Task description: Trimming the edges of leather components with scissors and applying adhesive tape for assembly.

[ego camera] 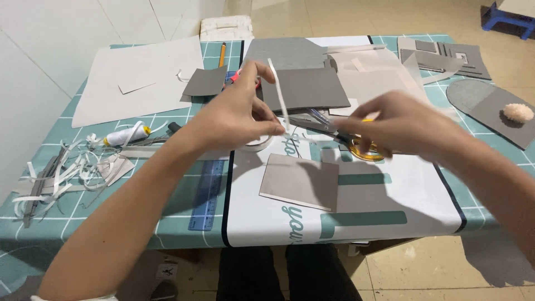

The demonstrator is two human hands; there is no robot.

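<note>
My left hand (237, 114) holds a roll of white tape (259, 142) and pinches a long white strip (278, 95) that rises from it. My right hand (404, 125) grips yellow-handled scissors (334, 134), whose blades point left toward the strip's lower end. Below both hands a grey card square (301, 181) lies flat on the table. A larger dark grey sheet (306, 88) lies just behind the strip.
A blue ruler (206, 195) lies left of the card. White paper scraps (61, 173) and a white glue bottle (125, 135) clutter the left side. Grey cut-outs (446, 56), an oval grey piece with a pink pompom (518, 112), a large pale sheet (139, 78) and a pencil (222, 54) sit further back.
</note>
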